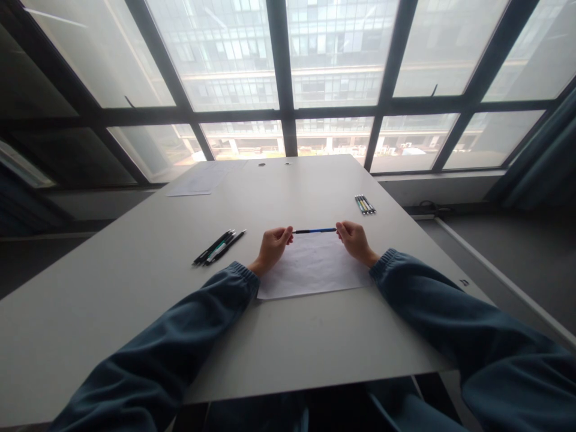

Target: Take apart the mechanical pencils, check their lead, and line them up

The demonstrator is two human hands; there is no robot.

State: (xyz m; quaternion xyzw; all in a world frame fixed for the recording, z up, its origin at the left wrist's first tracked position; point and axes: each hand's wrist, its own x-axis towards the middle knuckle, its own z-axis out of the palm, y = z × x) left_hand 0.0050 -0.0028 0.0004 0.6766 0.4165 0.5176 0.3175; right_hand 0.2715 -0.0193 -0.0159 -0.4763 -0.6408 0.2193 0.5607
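A slim pen (pixel 315 230), black at its left part and blue at its right, is stretched level between my two hands. My left hand (pixel 273 245) pinches its left end, and my right hand (pixel 354 240) pinches the right end. Beneath them a white sheet of paper (pixel 310 270) lies on the table. To the left of my left hand rests a loose bunch of several pens (pixel 218 248), mostly black, with a green one and a white one among them. Beyond my right hand, several pens (pixel 365 204) lie side by side in a row.
The white table (pixel 135 300) reaches toward a wall of large windows (pixel 333 54). More paper sheets (pixel 200 179) lie at its far left. Near the far edge is a round dark cable hole (pixel 261 164). A small dark mark (pixel 464 282) sits by the right edge.
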